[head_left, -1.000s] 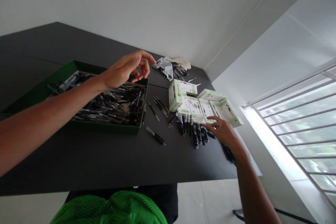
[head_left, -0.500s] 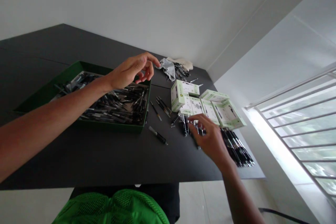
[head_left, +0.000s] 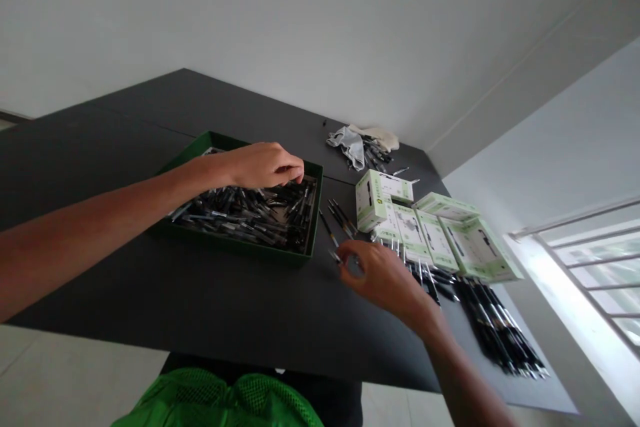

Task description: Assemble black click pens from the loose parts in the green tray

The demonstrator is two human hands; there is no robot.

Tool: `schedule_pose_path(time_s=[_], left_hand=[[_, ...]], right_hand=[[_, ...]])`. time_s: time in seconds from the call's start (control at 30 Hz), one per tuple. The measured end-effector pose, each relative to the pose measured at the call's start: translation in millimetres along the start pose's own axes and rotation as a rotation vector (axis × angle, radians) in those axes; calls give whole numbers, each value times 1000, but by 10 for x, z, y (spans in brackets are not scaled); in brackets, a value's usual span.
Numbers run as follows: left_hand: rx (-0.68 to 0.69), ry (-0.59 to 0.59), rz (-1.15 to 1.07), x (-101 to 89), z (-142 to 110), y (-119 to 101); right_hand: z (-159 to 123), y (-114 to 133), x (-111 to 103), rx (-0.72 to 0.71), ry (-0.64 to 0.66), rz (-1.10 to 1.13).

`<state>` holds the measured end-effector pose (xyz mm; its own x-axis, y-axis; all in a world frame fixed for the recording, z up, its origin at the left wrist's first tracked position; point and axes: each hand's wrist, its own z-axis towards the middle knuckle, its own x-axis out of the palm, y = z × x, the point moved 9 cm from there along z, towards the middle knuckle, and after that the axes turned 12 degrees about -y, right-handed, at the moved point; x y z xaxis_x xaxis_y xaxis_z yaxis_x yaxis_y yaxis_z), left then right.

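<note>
My left hand (head_left: 274, 165) hovers above the green box (head_left: 316, 227), fingers curled down and pressed together. Whatever they hold, if anything, is hidden. Many black-and-clear pens (head_left: 235, 217) lie jumbled in that box. Over the dark table, right of the box, my right hand (head_left: 373, 273) pinches a pen (head_left: 335, 255) between thumb and forefinger; only its pale end sticks out. Several thin refills (head_left: 343, 217) lie just beyond this hand. Partly behind my right wrist are more pens (head_left: 431, 283), against the white-and-green cartons (head_left: 410, 230).
A neat bundle of black pens (head_left: 500, 333) lies at the table's right end. Grey and cream cloths (head_left: 350, 143) rest by the wall with pens beside them. An open-topped carton (head_left: 480, 247) stands at the right. The table (head_left: 240, 320) ends close to my body.
My right hand has moved left from the pens by the cartons and taken hold of the single loose pen. My left hand's fingers have closed. The view has swung, shifting the table's contents rightward.
</note>
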<state>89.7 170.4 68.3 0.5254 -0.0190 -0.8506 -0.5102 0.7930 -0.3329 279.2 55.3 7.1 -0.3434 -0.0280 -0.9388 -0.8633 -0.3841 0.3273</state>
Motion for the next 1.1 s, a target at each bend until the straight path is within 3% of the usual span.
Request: schedule_pose_path(time_s=[0.1, 0.23, 0.33, 0.47, 0.63, 0.73, 0.9, 1.1], left_hand=[[29, 143, -46, 154, -4, 176], [206, 399, -106, 488, -107, 55], [332, 386, -62, 649, -176, -83], [307, 315, -2, 792, -202, -61], [282, 388, -13, 862, -210, 35], [276, 365, -39, 781, -169, 112], [147, 137, -54, 555, -85, 400], [12, 226, -56, 644, -132, 604]], right_hand=[[148, 58, -511, -45, -126, 247], [428, 293, -1202, -329, -298, 755], [648, 384, -1453, -456, -420, 981], [832, 539, -1418, -488, -448, 906], [847, 630, -1352, -536, -350, 778], [851, 557, -1396, -526, -368, 751], [846, 469, -1471, -504, -435, 696], [816, 489, -1507, -495, -418, 705]])
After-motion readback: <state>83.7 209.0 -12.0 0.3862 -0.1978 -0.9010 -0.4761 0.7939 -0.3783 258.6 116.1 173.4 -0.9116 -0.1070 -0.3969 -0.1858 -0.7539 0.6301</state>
